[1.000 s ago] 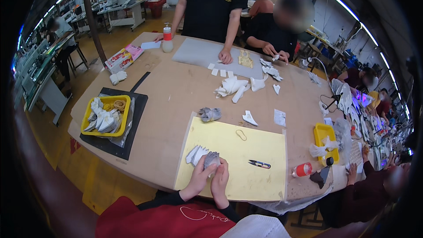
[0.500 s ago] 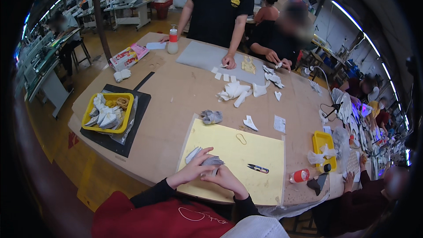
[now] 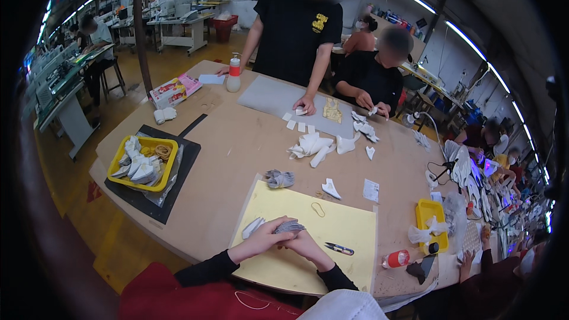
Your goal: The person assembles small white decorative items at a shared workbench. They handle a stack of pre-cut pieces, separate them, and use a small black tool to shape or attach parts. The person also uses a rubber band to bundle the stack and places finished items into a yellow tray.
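Small stack of grey cut pieces (image 3: 288, 226) held over the yellow mat (image 3: 349, 231), near its left edge. Left hand (image 3: 265, 240) and right hand (image 3: 302, 243) both in a closed grip on that stack. One loose pale piece (image 3: 253, 227) just beside. Rubber band (image 3: 318, 209) and snips (image 3: 339, 249) untouched on mat. Likely early: grey bundle (image 3: 280, 179) and white pieces (image 3: 312, 144) waiting further up the surface (image 3: 237, 142).

Both hands at six o'clock over a yellow mat (image 3: 332, 243); left hand (image 3: 265, 240) and right hand (image 3: 302, 242) closed around a grey stack of fabric pieces (image 3: 289, 226); small snips (image 3: 339, 249) at three o'clock from them; rubber band (image 3: 318, 209) at one o'clock; yellow tray (image 3: 144, 163) at ten o'clock.
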A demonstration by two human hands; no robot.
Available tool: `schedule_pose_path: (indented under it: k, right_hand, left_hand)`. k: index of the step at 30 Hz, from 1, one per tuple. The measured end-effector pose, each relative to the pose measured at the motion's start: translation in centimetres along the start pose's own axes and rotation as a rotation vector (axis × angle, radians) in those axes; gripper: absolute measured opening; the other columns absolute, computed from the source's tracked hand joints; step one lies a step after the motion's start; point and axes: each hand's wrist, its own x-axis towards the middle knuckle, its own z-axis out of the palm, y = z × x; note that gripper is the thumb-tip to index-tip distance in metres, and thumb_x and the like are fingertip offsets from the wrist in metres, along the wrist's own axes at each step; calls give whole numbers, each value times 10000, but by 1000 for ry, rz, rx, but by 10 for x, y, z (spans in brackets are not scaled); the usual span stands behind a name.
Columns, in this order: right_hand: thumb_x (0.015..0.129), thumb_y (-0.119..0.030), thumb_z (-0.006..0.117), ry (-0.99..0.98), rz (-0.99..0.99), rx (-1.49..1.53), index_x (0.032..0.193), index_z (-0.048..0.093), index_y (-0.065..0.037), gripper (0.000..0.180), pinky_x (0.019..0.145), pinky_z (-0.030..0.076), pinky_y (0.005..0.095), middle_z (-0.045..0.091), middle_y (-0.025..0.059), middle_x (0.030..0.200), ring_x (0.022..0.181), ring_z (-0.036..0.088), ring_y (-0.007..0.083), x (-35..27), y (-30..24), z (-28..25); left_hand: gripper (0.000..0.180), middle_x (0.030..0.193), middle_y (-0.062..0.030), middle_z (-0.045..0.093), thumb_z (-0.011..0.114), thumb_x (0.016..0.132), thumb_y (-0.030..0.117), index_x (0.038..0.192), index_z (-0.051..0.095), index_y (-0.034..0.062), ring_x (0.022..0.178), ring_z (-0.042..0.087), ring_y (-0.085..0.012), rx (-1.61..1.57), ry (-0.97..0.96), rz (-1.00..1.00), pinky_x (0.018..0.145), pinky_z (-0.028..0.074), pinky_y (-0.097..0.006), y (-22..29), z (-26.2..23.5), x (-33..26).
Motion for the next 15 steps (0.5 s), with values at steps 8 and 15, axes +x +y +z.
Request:
schedule_pose_path:
  k: [8, 15]
  right_hand:
    - [809, -48, 643, 340, 19, 273, 821, 623, -11, 43, 521, 409, 248, 587, 37, 698, 587, 548, 118, -13, -14, -62]
    - [822, -60, 660, 127, -38, 217, 866, 631, -3, 77, 543, 420, 254, 617, 44, 732, 608, 563, 118, -31, -28, -65]
  left_hand:
    - [623, 1399, -155, 507, 615, 956, 335, 1442, 392, 15, 1318, 463, -230, 75, 191, 507, 1088, 353, -342, 62, 17, 68]
    - [451, 1223, -75, 637, 580, 982, 249, 1351, 527, -5, 1109, 586, -155, 128, -54, 302, 965, 457, -313, 58, 21, 47]
